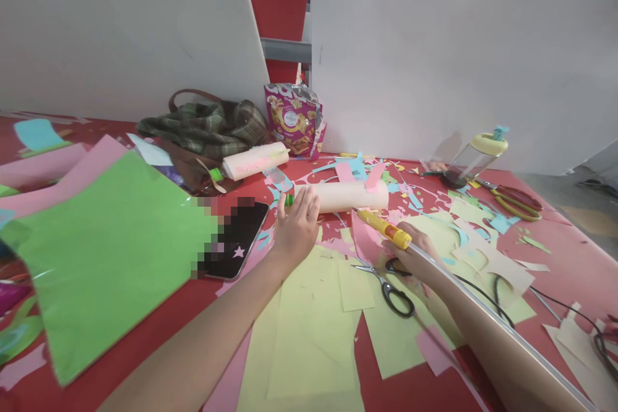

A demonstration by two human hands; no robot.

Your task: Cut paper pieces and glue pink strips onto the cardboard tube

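Yellow paper sheets [309,328] lay nearest on the red table [570,270], beneath both forearms. On them, just beside the right hand, lay black-handled scissors [393,293], blades closed. The left hand [295,226] rested with fingers spread and loose on the left end of a cream roll [345,196] lying on its side, touching it without clamping it; a pink strip [375,177] stuck to the roll's top. The right hand [416,251] was closed around a yellow-and-orange glue stick [383,226], its tip pointing up-left toward the roll and stopping just short of it, over a pink scrap [364,241]. Left of the left hand lay a phone [236,241], partly under a green sheet [103,257]. A second roll [255,161] lay farther back near a plaid bag [207,125] and a snack packet [292,117]. Off to the right stood a tipped bottle [476,156] and red-handled scissors [514,199], amid scattered paper scraps.
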